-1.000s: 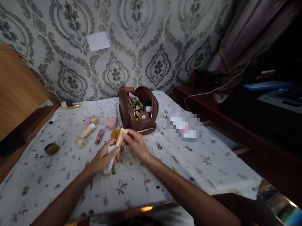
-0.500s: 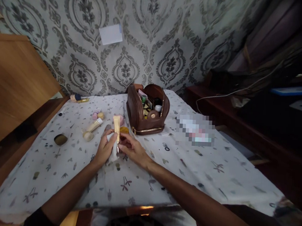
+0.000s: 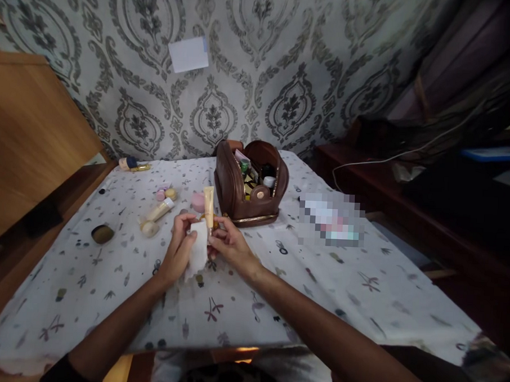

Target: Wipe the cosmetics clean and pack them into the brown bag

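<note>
A white wipe (image 3: 199, 246) hangs from my left hand (image 3: 180, 247), pinched between thumb and fingers. My right hand (image 3: 232, 245) grips a yellow cosmetic tube (image 3: 209, 205) by its lower, capped end, so the tube stands upright beside the wipe. Just past my hands lie a round pink item (image 3: 198, 201) and an orange-yellow item partly hidden by the tube and fingers. Behind and to the right stands a brown makeup bag (image 3: 255, 196), unzipped, with several bottles and small containers inside.
Left of my hands lie a cream tube with a white cap (image 3: 161, 209), a round beige item (image 3: 149, 228), small pink and yellow pieces (image 3: 166, 194) and a dark oval item (image 3: 102, 234). A dark-capped bottle (image 3: 128, 163) lies at the back left. A blurred-out object (image 3: 332, 219) is on the right.
The yellow tube has moved right, away from my left hand, and is now in my right hand only. More of the white wipe shows in my left hand.
</note>
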Available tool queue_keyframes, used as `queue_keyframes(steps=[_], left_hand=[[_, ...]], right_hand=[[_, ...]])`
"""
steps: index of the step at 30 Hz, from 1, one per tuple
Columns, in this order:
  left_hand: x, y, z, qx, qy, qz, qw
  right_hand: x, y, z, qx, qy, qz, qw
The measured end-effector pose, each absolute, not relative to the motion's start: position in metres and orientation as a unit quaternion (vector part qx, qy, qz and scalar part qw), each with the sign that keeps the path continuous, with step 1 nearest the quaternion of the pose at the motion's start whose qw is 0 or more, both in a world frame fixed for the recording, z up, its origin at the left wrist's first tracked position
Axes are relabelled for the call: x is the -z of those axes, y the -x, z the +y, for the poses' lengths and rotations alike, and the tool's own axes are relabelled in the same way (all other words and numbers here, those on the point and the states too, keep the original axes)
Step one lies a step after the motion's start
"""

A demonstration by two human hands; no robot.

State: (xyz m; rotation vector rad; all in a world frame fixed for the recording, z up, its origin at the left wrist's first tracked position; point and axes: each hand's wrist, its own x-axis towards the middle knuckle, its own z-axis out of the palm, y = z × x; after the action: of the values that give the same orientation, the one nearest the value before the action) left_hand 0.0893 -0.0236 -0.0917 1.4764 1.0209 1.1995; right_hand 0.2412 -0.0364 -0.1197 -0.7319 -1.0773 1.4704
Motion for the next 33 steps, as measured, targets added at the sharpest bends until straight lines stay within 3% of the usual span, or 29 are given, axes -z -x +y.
queue_keyframes(steps=[7, 15, 25, 28, 33], left_hand=[[0.084, -0.088, -0.020, -0.489, -0.616, 0.432, 0.441], [0.082, -0.083, -0.005, -0.515, -0.500, 0.441, 0.539], [0.082, -0.083, -0.002, -0.514, -0.453, 0.443, 0.578], [0.082, -0.083, -0.002, -0.520, -0.445, 0.431, 0.589], [0.080, -0.083, -0.004, -0.517, -0.434, 0.411, 0.612]], right_hand=[[0.120, -0.243, -0.037, -0.615, 0.321, -0.466, 0.549], [0.112, -0.244, -0.049, -0.443, 0.378, -0.640, 0.502], [0.113, -0.248, -0.047, -0.403, 0.396, -0.650, 0.508], [0.113, -0.247, -0.047, -0.435, 0.393, -0.626, 0.514], [0.115, -0.246, -0.043, -0.592, 0.358, -0.518, 0.503]])
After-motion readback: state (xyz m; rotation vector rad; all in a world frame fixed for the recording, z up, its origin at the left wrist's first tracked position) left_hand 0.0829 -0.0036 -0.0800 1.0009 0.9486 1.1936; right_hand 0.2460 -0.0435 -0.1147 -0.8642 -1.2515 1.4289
